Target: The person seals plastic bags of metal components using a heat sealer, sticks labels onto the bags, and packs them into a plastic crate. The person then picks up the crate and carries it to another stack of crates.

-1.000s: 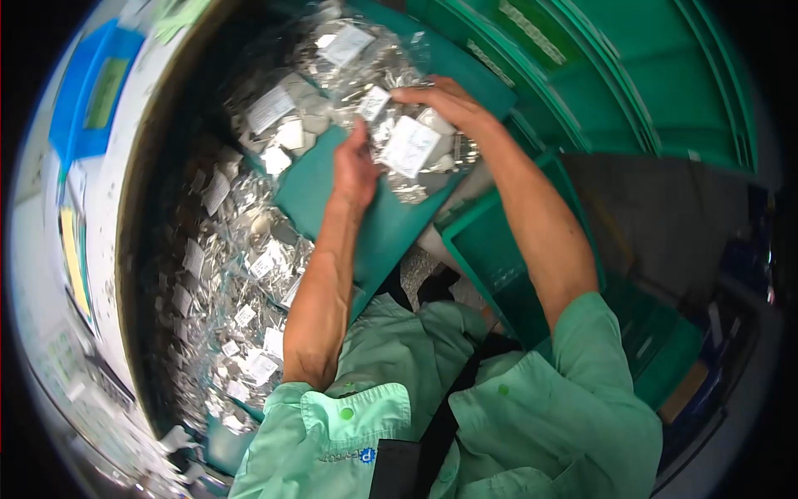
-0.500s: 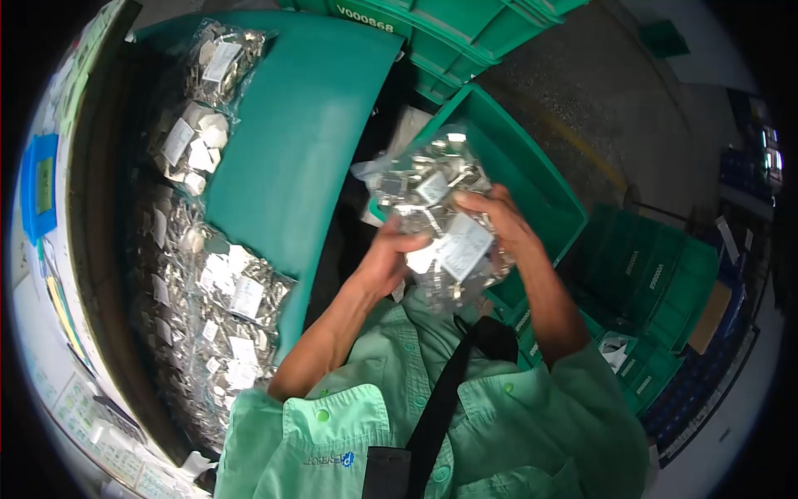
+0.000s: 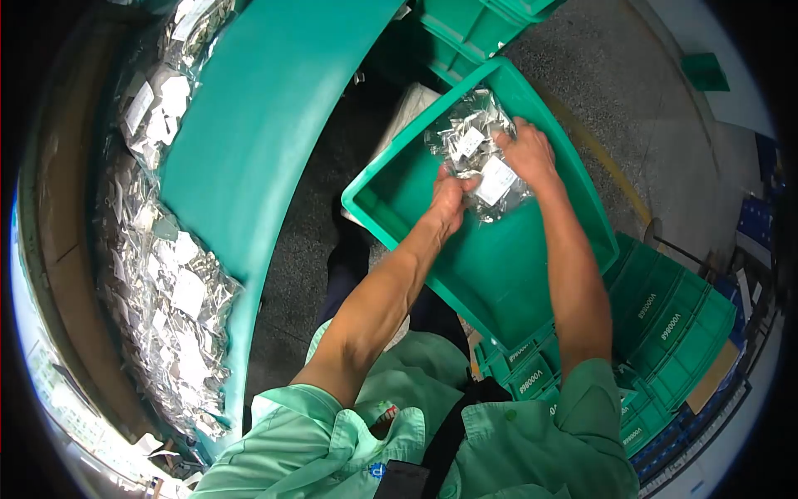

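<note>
Clear plastic bagging full of small silvery metal parts (image 3: 507, 204) is between my two hands, inside the far part of a green plastic crate (image 3: 507, 270). Two white labels show on it; whether it is one bag or two pressed together I cannot tell. My left hand (image 3: 450, 200) grips its near left edge, thumb on top. On the right side, my right hand (image 3: 529, 155) holds it with bent fingers. The crate's visible floor is bare around the bag.
To the left, a green-topped table (image 3: 249, 133) bears several bags of metal parts (image 3: 179, 308) along its far side. Stacked green crates (image 3: 665, 320) stand at right, more crates (image 3: 457, 33) beyond the open one. A pale flat package (image 3: 407, 116) lies beside it.
Both hands have carried the bag forward from in front of my chest and down into the green crate. My view has shifted, so more of the crate shows.
</note>
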`<action>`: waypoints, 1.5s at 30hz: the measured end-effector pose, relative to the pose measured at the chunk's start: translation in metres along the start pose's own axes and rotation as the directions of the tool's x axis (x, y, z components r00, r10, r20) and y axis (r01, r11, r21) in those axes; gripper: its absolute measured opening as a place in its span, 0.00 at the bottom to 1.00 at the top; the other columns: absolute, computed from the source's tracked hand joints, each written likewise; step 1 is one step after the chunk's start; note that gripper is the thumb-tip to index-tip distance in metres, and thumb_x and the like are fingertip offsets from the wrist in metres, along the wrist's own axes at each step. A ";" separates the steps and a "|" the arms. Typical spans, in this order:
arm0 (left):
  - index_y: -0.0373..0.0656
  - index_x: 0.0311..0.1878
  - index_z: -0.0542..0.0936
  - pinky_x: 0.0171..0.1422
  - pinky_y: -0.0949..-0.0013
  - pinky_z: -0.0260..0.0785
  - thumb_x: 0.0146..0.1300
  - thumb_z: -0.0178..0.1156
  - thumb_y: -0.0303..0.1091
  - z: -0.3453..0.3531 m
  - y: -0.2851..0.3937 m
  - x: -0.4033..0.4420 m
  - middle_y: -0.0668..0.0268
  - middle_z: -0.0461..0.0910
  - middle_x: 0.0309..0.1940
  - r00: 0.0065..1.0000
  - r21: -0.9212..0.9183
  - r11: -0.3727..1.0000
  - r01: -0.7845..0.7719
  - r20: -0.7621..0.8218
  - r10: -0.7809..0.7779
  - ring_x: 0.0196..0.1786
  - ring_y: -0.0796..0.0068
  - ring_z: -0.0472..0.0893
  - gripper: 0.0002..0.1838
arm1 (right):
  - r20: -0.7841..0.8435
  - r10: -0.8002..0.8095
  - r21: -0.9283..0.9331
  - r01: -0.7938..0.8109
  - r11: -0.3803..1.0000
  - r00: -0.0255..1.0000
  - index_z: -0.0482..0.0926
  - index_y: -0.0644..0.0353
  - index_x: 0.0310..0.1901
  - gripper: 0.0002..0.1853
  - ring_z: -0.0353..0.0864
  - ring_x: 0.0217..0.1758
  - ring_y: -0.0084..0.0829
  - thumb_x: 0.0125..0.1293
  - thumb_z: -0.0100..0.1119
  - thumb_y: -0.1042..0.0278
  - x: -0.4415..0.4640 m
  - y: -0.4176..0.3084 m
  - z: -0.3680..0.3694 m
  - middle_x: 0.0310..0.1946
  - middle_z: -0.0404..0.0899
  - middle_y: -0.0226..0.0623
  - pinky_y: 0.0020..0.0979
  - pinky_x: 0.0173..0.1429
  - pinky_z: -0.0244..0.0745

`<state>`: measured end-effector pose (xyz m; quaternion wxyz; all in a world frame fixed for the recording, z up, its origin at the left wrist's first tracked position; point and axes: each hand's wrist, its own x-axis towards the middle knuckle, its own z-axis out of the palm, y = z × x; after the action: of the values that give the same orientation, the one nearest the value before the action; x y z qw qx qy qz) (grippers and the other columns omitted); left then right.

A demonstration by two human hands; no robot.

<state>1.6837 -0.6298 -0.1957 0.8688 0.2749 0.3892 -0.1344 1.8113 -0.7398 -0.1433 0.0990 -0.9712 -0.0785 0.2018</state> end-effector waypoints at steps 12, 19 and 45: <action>0.35 0.51 0.80 0.51 0.56 0.75 0.54 0.62 0.20 -0.049 0.074 -0.170 0.51 0.81 0.43 0.839 0.769 0.385 -0.511 0.348 0.418 0.47 0.49 0.81 0.18 | -0.439 -0.319 -0.270 0.215 0.938 0.840 0.59 0.35 0.76 0.35 0.70 0.63 0.53 0.69 0.58 0.51 -0.033 0.018 0.092 0.64 0.68 0.50 0.52 0.66 0.65; 0.36 0.52 0.77 0.48 0.55 0.73 0.57 0.64 0.24 -0.220 0.189 -0.376 0.52 0.79 0.41 0.229 0.929 0.352 -0.114 -0.320 0.919 0.43 0.51 0.80 0.18 | -0.392 -0.190 0.217 0.291 0.932 0.900 0.75 0.67 0.60 0.20 0.76 0.57 0.48 0.70 0.57 0.67 -0.080 -0.089 -0.009 0.56 0.75 0.50 0.44 0.62 0.73; 0.26 0.65 0.67 0.69 0.53 0.62 0.55 0.71 0.34 -0.330 0.229 -0.403 0.44 0.66 0.63 0.475 0.961 0.237 0.141 -0.276 0.836 0.65 0.42 0.70 0.37 | 0.507 -0.324 0.584 -0.041 0.811 0.799 0.81 0.69 0.49 0.31 0.83 0.54 0.50 0.45 0.74 0.55 -0.255 -0.453 0.053 0.46 0.84 0.55 0.42 0.62 0.75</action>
<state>1.3208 -0.2439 0.0123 0.2798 0.8262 0.4868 0.0467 1.5078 -0.3419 0.0067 0.3696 -0.7770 -0.1174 0.4959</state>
